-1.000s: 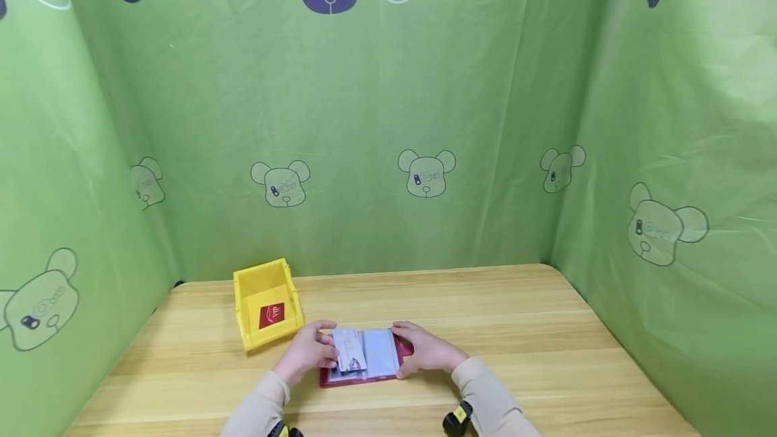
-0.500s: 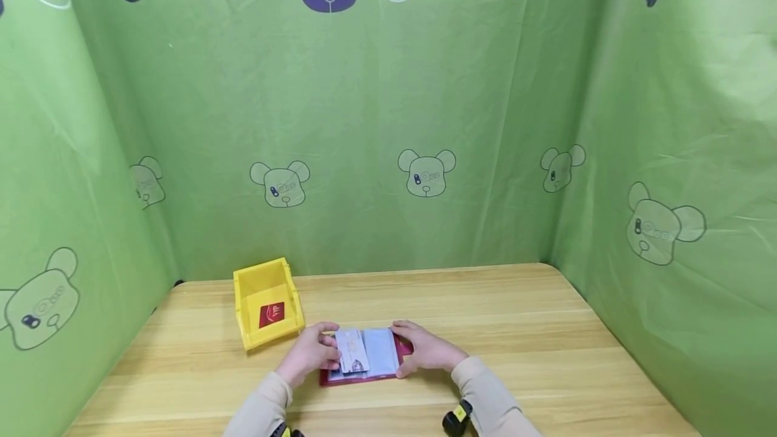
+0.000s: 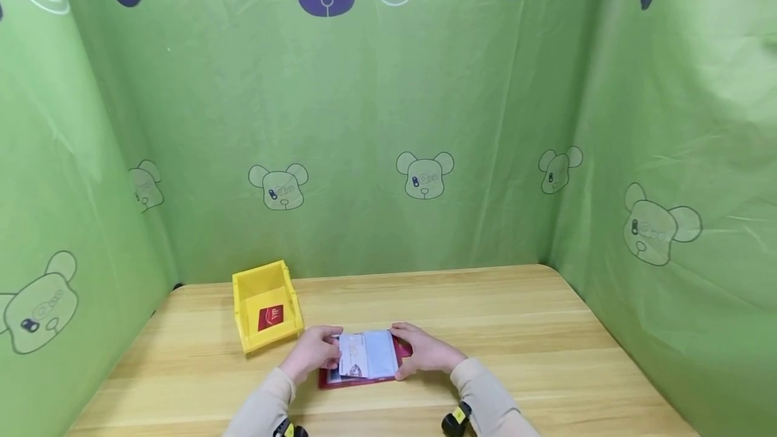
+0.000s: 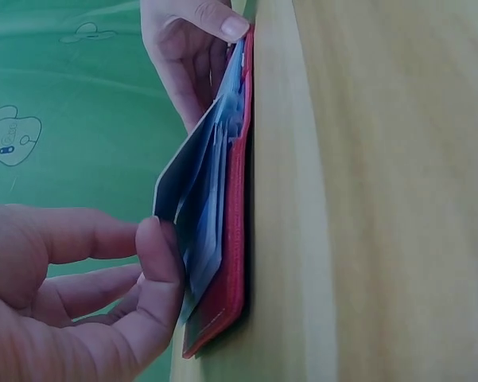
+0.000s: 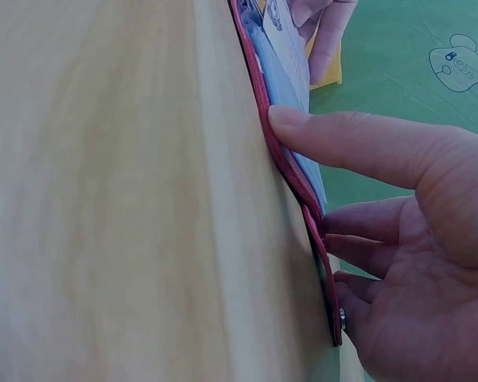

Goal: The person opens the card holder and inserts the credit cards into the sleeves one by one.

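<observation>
A red card holder [image 3: 381, 354] with clear plastic sleeves lies spread on the wooden table. Over its left page sits a pale card [image 3: 353, 357] with printing and a small dark picture at its lower corner. My left hand [image 3: 314, 353] pinches that card's left edge; in the left wrist view the card [image 4: 177, 175] tilts up from the sleeves, its inner end among them. How deep it goes is hidden. My right hand [image 3: 427, 351] holds the holder's right side, the thumb on the red cover [image 5: 264, 119] at the near edge and fingers at the far edge.
A yellow bin [image 3: 257, 346] stands behind and left of the left hand, with a red VIP card [image 3: 270, 317] in it. Green patterned cloth [image 3: 352, 235] walls the table at the back and sides.
My left hand and the pale card have shifted slightly right, toward the holder's middle fold. The right hand keeps its hold on the right side.
</observation>
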Action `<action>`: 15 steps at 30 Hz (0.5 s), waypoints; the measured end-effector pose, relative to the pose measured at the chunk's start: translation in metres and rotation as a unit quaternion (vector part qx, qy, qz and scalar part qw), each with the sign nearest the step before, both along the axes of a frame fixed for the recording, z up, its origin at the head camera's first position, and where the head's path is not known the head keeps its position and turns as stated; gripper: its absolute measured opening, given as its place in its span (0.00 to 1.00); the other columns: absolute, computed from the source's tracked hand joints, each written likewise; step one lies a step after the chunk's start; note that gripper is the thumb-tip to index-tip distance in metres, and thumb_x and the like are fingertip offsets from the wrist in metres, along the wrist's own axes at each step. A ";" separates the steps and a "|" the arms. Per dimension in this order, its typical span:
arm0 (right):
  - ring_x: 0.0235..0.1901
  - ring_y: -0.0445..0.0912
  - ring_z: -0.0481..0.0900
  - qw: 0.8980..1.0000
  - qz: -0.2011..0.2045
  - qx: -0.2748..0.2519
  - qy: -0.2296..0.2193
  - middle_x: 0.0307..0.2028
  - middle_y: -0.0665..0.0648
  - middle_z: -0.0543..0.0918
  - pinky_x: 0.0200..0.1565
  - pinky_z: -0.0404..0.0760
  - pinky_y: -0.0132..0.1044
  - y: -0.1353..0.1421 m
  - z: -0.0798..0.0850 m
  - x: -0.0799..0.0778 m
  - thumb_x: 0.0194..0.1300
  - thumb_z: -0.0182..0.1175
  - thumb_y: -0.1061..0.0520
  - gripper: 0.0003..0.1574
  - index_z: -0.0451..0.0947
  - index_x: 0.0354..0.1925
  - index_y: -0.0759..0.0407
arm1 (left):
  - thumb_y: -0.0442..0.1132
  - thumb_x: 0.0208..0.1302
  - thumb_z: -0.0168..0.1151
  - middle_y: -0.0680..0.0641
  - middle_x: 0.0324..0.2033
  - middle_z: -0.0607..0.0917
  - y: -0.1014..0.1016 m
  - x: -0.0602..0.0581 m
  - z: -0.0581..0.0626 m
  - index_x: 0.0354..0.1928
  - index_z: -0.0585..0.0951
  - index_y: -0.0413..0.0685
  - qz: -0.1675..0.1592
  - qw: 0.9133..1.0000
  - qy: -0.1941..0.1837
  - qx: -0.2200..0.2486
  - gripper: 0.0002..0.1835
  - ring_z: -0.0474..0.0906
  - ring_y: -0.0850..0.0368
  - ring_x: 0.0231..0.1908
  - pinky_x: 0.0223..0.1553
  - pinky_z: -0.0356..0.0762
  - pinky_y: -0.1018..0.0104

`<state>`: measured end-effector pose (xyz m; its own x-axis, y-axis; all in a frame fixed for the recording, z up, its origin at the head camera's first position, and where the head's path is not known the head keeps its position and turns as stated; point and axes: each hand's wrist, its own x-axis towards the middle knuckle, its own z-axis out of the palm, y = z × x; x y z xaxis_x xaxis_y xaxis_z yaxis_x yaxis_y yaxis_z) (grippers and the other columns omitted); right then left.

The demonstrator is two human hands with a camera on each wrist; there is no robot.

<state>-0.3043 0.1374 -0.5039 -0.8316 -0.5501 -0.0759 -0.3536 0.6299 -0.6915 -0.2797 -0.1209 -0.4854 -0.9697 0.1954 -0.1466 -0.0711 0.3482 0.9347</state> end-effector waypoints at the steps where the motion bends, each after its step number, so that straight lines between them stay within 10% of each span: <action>1: 0.71 0.67 0.55 1.000 0.000 0.000 0.000 0.73 0.68 0.58 0.70 0.55 0.67 0.000 0.000 0.000 0.42 0.74 0.54 0.60 0.59 0.71 0.67 | 0.21 0.53 0.57 0.39 0.36 0.80 0.000 -0.001 0.000 0.65 0.66 0.25 0.000 1.000 0.002 -0.006 0.33 0.77 0.56 0.28 0.30 0.84 0.66; 15: 0.72 0.67 0.54 1.000 -0.003 -0.010 0.003 0.72 0.69 0.58 0.71 0.54 0.65 0.000 0.001 0.002 0.40 0.74 0.58 0.60 0.60 0.70 0.69 | 0.19 0.51 0.58 0.39 0.34 0.79 0.013 -0.004 0.001 0.62 0.69 0.24 -0.009 0.999 0.027 -0.015 0.32 0.78 0.56 0.27 0.30 0.86 0.65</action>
<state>-0.3019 0.1370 -0.5026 -0.8350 -0.5470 -0.0595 -0.3547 0.6178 -0.7018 -0.2839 -0.1080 -0.4844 -0.9727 0.2096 -0.0998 -0.0137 0.3776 0.9258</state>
